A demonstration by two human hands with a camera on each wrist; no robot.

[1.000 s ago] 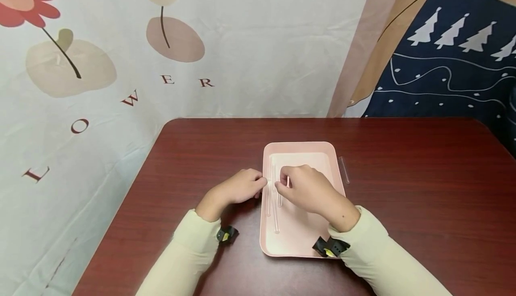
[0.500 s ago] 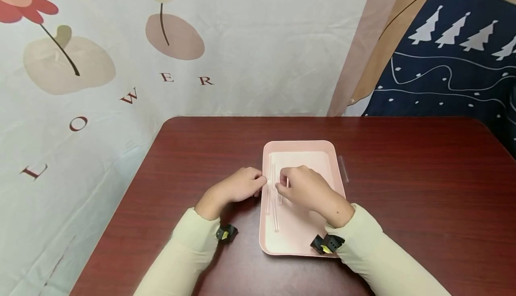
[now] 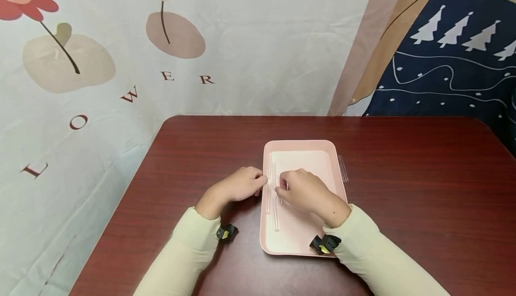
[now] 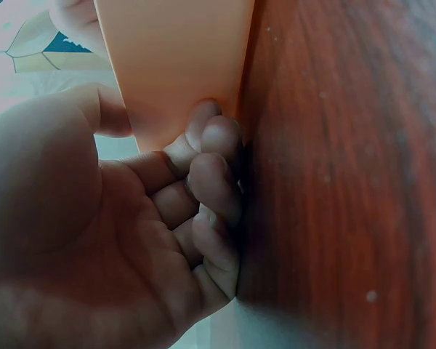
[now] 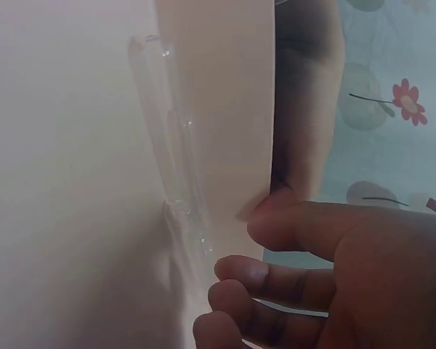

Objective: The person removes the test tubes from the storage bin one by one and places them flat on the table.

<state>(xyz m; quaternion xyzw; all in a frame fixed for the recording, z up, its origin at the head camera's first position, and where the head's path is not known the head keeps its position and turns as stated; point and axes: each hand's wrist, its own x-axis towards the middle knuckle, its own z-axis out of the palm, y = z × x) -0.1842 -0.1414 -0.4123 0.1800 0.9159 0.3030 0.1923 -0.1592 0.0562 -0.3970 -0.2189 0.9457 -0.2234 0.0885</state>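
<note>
Tubes lie along the left side of the tray by my right hand, fingers bent; whether they pinch one, I cannot tell. My left hand grips the near rim, and another tube lies just beyond the right side.

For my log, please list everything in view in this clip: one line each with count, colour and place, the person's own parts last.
Table: 1, dark red-brown, beneath everything
Tray: 1, pale pink, on the table
Tubes inside: at least 3, clear, along the tray's left side
Tube outside: at least 1, clear, beside the tray's right edge
Floral backdrop: 1, mostly off-white, behind and left
Tree-patterned cloth: 1, navy and white, back right
Wrist devices: 2, black and yellow, one per wrist
Sleeves: 2, pale yellow-green, both arms
Left hand: 1, bare, at the tray's left edge
Right hand: 1, bare, over the tray
</note>
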